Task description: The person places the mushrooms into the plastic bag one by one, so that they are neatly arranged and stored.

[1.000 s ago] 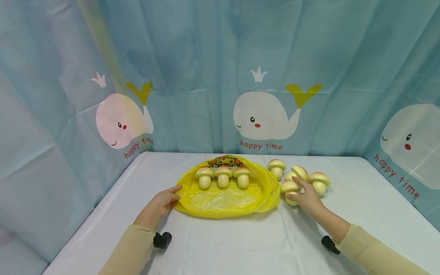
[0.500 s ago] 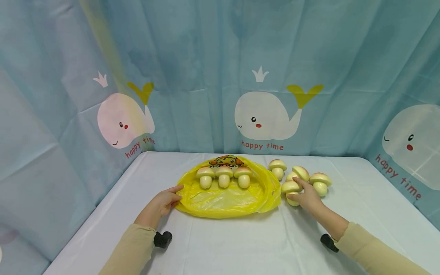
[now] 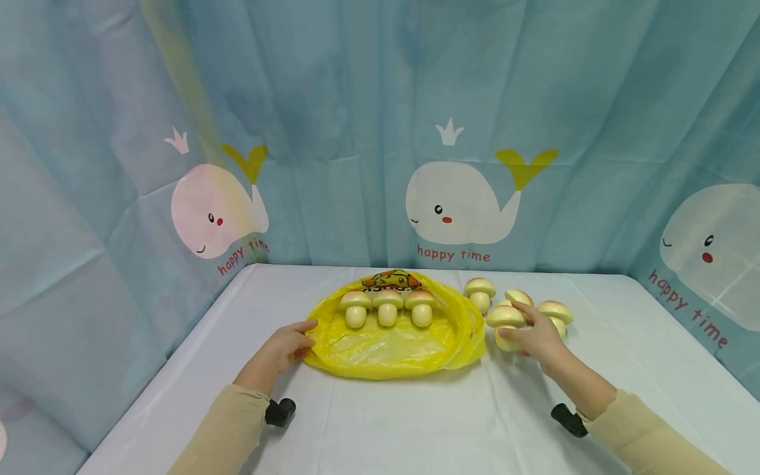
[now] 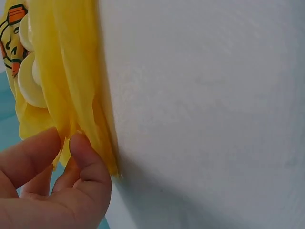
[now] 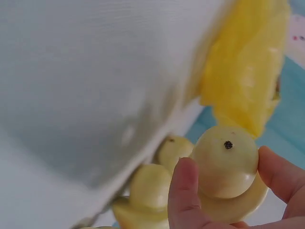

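A yellow plastic bag [image 3: 380,349] lies with its mouth spread on the table, and three toy mushrooms [image 3: 388,309] stand in a row inside it. My left hand [image 3: 286,346] pinches the bag's left edge between thumb and fingers, as the left wrist view also shows at the yellow film [image 4: 76,71]. To the right of the bag, my right hand [image 3: 539,336] grips a toy mushroom [image 5: 226,162] between thumb and fingers, its round stem end facing the right wrist camera. The held mushroom appears slightly raised off the cloth.
Behind the right hand are other toy mushrooms, one at the back [image 3: 479,293] and one to the right [image 3: 557,315]; another is partly covered by the hand. A white cloth [image 3: 415,429] covers the table. A blue whale-print curtain [image 3: 332,132] closes off the back and sides.
My right hand has lifted its mushroom a little from beside the others. The left hand keeps its hold on the bag's edge, and the bag stays in place.
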`<state>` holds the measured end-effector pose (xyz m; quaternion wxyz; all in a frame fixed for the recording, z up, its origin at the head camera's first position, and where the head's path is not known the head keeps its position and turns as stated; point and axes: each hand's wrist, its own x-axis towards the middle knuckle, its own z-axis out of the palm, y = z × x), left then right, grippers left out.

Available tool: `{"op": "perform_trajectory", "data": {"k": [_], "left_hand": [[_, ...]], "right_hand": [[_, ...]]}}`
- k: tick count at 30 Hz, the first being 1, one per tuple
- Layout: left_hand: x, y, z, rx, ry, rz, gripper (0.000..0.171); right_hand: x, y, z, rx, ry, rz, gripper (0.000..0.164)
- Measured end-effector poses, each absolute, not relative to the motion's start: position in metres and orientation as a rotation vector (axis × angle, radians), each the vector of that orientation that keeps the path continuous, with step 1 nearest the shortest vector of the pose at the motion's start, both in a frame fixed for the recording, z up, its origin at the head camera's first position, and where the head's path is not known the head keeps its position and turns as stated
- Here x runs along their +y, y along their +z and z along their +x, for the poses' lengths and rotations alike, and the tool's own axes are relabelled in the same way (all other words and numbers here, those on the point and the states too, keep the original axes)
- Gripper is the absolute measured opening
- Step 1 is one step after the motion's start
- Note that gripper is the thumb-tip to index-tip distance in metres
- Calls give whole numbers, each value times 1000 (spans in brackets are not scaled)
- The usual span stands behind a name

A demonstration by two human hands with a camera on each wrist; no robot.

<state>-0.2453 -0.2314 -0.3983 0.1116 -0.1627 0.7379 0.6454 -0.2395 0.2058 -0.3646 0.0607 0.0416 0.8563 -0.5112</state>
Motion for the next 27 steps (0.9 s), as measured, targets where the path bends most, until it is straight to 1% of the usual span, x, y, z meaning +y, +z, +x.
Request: {"op": "perform_trajectory", "data": {"k": [6, 12, 18, 27], "left_hand": [[-230, -400, -242, 2314, 1899, -483, 54], [-229, -399, -239, 2437, 1857, -486, 50], [-228, -398, -235, 2529, 1752, -486, 47], [-227, -399, -233, 2496, 1733, -448, 49]], "right_hand": [[202, -350, -233, 2525, -1656, 87, 81], [194, -340, -229, 2452, -1775, 23, 81], [178, -334, -228, 2344, -1880, -19, 80], [147, -329, -227, 2150, -1987, 14, 76]]}}
